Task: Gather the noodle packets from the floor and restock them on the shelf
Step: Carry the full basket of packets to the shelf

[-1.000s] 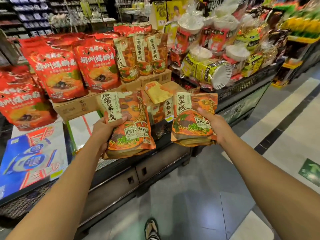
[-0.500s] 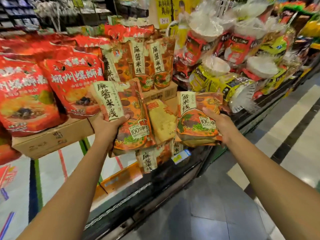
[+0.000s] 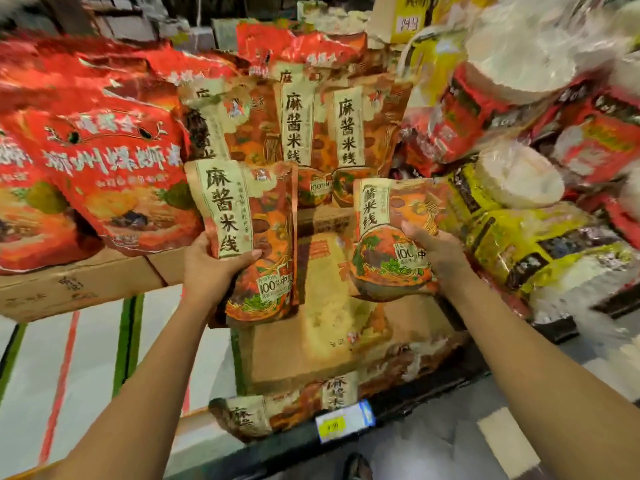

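- The dark-edged store shelf point(image 3: 415, 400) fills your view, so you are at the restocking end of the job, not the gathering end. Hardly any floor shows, so you cannot tell whether more packets wait there.
- Large glossy red plastic bags point(image 3: 114, 188) stand on a brown cardboard box point(image 3: 79, 285) to your left; they are not your product.
- A row of orange-and-beige noodle packets point(image 3: 301, 133) stands upright at the middle back of the shelf. By the matching print, this looks like the home for what you carry.
- The taller orange-and-beige noodle packet point(image 3: 249, 220) is upright in the air just in front of that row, not yet set down.
- The second noodle packet point(image 3: 391, 237), same print, is held lower and to the right, also off the shelf.
- Your left hand point(image 3: 211, 268) grips the taller packet's lower left edge, thumb curled across its front.
- Your right hand point(image 3: 436, 251) clasps the second packet from its right side, thumb over the face. Seating both packets is what remains.
- A small yellow price tag point(image 3: 334, 426) sits on the shelf's front edge, just below more packets of the same print.
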Action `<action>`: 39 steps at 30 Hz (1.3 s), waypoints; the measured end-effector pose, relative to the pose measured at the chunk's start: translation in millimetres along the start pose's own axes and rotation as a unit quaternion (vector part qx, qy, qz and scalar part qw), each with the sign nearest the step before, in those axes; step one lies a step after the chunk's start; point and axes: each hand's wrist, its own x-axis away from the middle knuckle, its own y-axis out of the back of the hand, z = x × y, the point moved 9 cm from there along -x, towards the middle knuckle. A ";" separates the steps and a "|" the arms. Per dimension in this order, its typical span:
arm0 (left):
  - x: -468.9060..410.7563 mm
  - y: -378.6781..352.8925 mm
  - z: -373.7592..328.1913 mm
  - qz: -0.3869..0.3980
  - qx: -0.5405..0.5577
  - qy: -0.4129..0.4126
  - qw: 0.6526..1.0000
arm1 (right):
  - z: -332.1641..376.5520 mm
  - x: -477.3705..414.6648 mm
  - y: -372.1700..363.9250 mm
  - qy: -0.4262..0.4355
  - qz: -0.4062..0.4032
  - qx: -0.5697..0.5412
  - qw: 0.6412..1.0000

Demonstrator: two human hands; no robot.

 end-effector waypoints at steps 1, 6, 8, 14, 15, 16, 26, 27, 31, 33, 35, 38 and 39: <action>-3.8 -0.2 7.1 -0.005 0.000 0.008 1.000 | -2.3 -16.6 3.0 -0.001 0.014 0.006 1.000; -15.2 15.0 62.3 -0.062 0.049 0.103 0.992 | -25.9 -75.4 4.5 -0.021 0.063 0.049 0.997; -21.7 20.0 72.6 -0.072 0.056 0.120 0.989 | -37.0 -85.8 6.0 -0.029 0.060 0.061 0.996; -58.0 18.6 71.6 -0.045 0.070 0.097 0.992 | -48.1 -99.0 9.8 0.005 0.055 0.153 0.987; -61.3 13.5 74.6 -0.031 0.066 0.096 0.993 | -49.4 -98.9 11.0 0.007 0.053 0.158 0.986; -63.6 7.8 79.1 -0.018 0.064 0.097 0.993 | -52.0 -98.8 13.0 0.005 0.052 0.166 0.985; -80.9 -1.1 91.5 0.013 0.016 0.102 0.995 | -77.7 -117.4 13.0 -0.131 0.131 0.213 0.959; -81.1 -3.1 91.5 0.019 0.006 0.104 0.994 | -77.3 -118.4 9.5 -0.135 0.142 0.210 0.958; -81.0 -8.9 84.9 0.017 -0.013 0.098 0.995 | -75.8 -122.1 5.2 -0.129 0.148 0.192 0.962; -78.3 -8.7 82.6 -0.001 -0.025 0.093 0.995 | -75.3 -120.5 6.6 -0.118 0.151 0.186 0.964; -71.9 -3.4 85.4 -0.055 -0.040 0.095 0.993 | -74.5 -120.0 11.5 -0.102 0.146 0.163 0.971; -51.9 3.9 95.5 -0.157 -0.052 0.120 0.979 | -68.7 -123.9 20.6 -0.074 0.117 0.111 0.984; -44.5 4.1 97.6 -0.187 -0.058 0.135 0.971 | -65.7 -127.1 24.0 -0.063 0.103 0.092 0.988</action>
